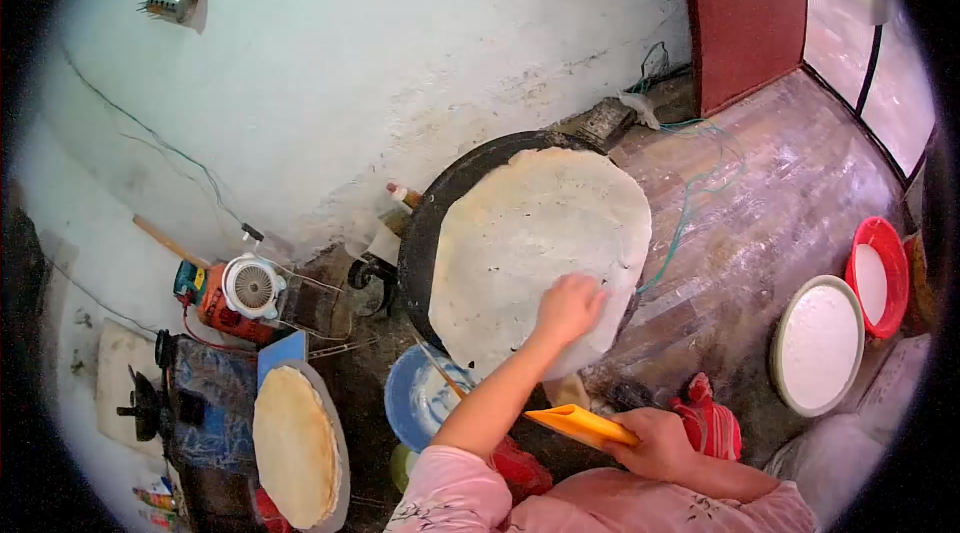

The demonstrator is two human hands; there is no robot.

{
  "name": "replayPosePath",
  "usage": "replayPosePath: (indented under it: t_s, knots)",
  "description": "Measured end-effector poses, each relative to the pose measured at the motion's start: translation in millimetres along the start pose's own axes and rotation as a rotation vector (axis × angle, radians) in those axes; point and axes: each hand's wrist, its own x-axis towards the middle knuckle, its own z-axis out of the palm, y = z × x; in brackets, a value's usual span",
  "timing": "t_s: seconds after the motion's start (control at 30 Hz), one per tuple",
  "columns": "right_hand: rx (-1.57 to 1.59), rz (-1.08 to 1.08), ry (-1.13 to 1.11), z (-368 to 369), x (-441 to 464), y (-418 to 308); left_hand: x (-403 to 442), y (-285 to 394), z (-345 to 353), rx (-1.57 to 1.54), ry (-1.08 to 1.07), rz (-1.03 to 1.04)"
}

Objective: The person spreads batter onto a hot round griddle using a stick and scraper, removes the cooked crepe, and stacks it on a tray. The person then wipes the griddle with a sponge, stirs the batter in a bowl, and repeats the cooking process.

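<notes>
A large thin pale flatbread [535, 243] covers most of a round black griddle [425, 233]. My left hand [572, 308] is over its lower right part, fingers curled down and slightly blurred. Whether they pinch the bread or only press on it is hidden. Close to my body, my right hand [650, 441] is closed around a folded orange-yellow sheet [575, 423], its flat end pointing left. Under my left forearm a thin wooden stick [440, 365] leans across a blue basin [400, 398] with white batter smeared inside.
Stacked flatbreads [295, 443] lie on a round board at lower left. Behind them is an orange blower [235, 298]. At right stand a pale basin of white batter [818, 345] and a red basin [885, 233]. A red cloth [708, 423] lies near my right wrist; a green cord [685, 208] runs beside the griddle.
</notes>
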Motion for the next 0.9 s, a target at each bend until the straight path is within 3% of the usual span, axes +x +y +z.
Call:
replayPosePath:
  t_s: [0.07, 0.2, 0.4, 0.47, 0.53, 0.6, 0.67, 0.8, 0.83, 0.9]
  knots:
    - [-0.008, -0.009, 0.017, -2, 0, 0, -23, -15, -8, 0.45, -0.159, -0.294]
    - [-0.077, -0.001, -0.016, -9, 3, -4, -35, -46, -15, 0.393, -0.317, -0.397]
    - [-0.048, 0.017, -0.059, -2, 6, -4, -8, -63, -15, 0.382, -0.049, -0.486]
    - [-0.05, -0.003, -0.093, -4, 6, -6, -10, -73, -35, 0.184, 0.238, -0.395]
    - [-0.074, 0.067, -0.119, -11, 11, -13, -21, -120, -43, 0.371, 0.396, -0.331]
    - [-0.079, 0.075, -0.142, -8, 12, -10, -30, -131, -62, 0.434, 0.442, -0.664]
    - [-0.051, 0.067, -0.082, -4, 10, -6, -28, -146, -74, 0.201, 0.455, -1.257]
    - [-0.06, 0.057, -0.108, -4, 15, -11, -54, -246, -68, -0.054, 0.413, -1.262]
    - [-0.064, 0.06, -0.111, -3, 15, -11, -59, -264, -74, -0.131, 0.224, -1.175]
    - [-0.067, 0.063, -0.115, -2, 15, -10, -55, -240, -97, -0.656, 0.285, -1.333]
